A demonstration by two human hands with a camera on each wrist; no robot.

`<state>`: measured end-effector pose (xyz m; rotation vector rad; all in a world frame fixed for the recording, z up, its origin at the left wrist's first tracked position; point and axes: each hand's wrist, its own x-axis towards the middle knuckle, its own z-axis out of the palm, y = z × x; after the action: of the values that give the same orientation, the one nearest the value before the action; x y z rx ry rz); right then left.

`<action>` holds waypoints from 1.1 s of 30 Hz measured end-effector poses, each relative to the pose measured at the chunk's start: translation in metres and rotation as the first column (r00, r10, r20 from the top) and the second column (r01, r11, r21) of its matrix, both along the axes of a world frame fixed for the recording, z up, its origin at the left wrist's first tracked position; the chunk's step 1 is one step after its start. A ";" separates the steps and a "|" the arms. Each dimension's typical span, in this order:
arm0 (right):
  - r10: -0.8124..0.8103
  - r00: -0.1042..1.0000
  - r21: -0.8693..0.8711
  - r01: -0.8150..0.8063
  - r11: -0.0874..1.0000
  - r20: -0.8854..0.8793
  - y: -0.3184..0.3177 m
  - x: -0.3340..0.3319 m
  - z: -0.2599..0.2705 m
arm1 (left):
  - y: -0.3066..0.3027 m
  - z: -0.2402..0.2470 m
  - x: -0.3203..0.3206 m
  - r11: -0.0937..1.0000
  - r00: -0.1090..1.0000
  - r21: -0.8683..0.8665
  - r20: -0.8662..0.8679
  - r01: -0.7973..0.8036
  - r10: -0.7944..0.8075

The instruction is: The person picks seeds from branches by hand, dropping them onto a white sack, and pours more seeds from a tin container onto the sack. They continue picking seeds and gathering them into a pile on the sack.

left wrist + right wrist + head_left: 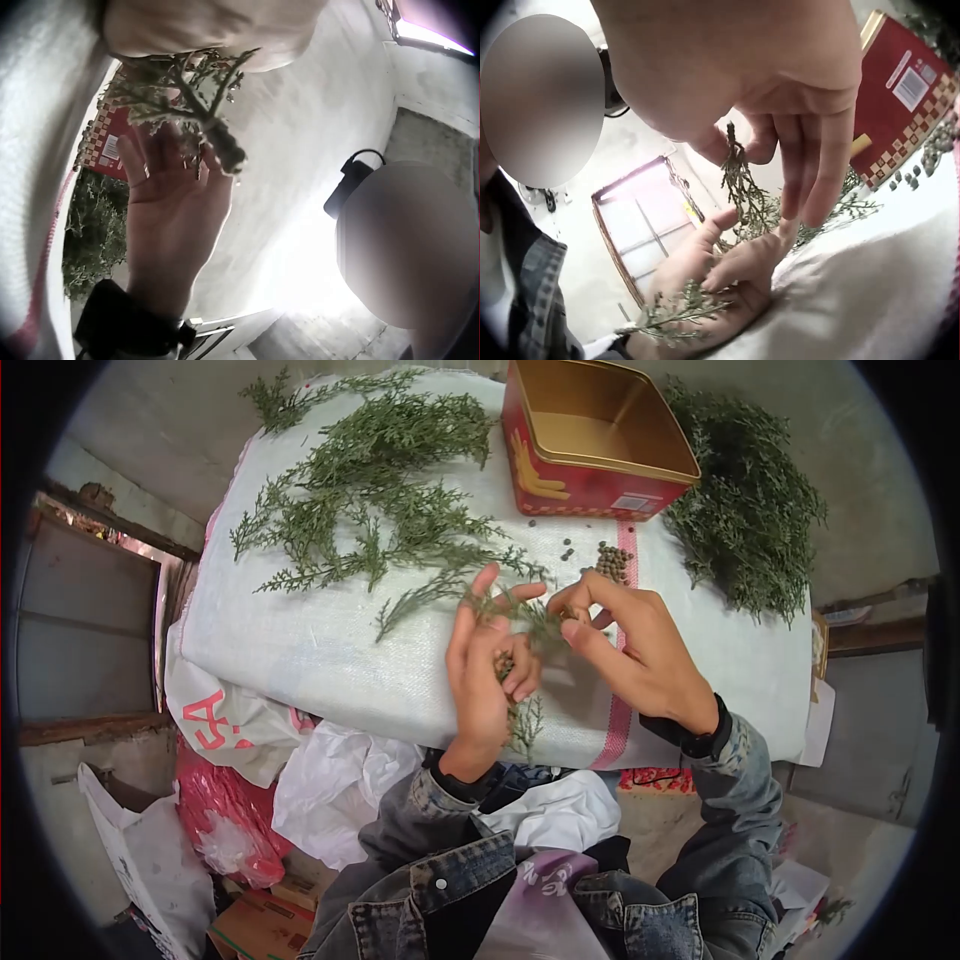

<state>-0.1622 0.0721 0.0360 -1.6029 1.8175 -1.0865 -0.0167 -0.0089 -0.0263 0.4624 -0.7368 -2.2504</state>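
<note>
The left hand [490, 660] holds a green conifer sprig [522, 725], its lower fingers curled and its index finger stretched out. Small round brown cones [505, 665] show in its palm. Across from it, the right hand [640, 645] has thumb and forefinger brought together on a leafy sprig end [545, 622] between the hands. From the right wrist view, a stem tip [732, 139] stands between the right thumb and fingers. A thick cut stem [221, 142] juts out beneath the left hand in the left wrist view. Just beyond the right hand lies a pile of small round cones [613, 563].
A red tin with a gold inside [610, 460] stands at the back of the white woven sack surface [300, 650]. Loose sprigs [380, 480] spread on the left, and a dense green heap [745, 500] lies at right. Bags, including a red one [230, 825], sit below the left edge.
</note>
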 end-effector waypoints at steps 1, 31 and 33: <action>0.025 0.998 -0.093 -0.020 0.995 0.055 0.003 0.000 -0.003 | 0.000 0.001 0.000 1.000 1.000 -0.006 0.003 0.008 -0.008; -0.414 0.317 0.236 0.474 0.848 0.853 0.101 0.047 -0.018 | 0.040 0.010 -0.010 0.989 0.963 0.025 0.228 0.143 -0.145; -0.386 0.286 0.256 0.402 0.879 0.877 0.104 0.045 -0.021 | 0.040 0.011 -0.010 0.987 0.956 0.054 0.247 0.149 -0.158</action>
<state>-0.1176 0.1758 0.0147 -0.2280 1.3399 -1.7319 -0.0271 0.0313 -0.0149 0.7397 -0.8890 -2.3789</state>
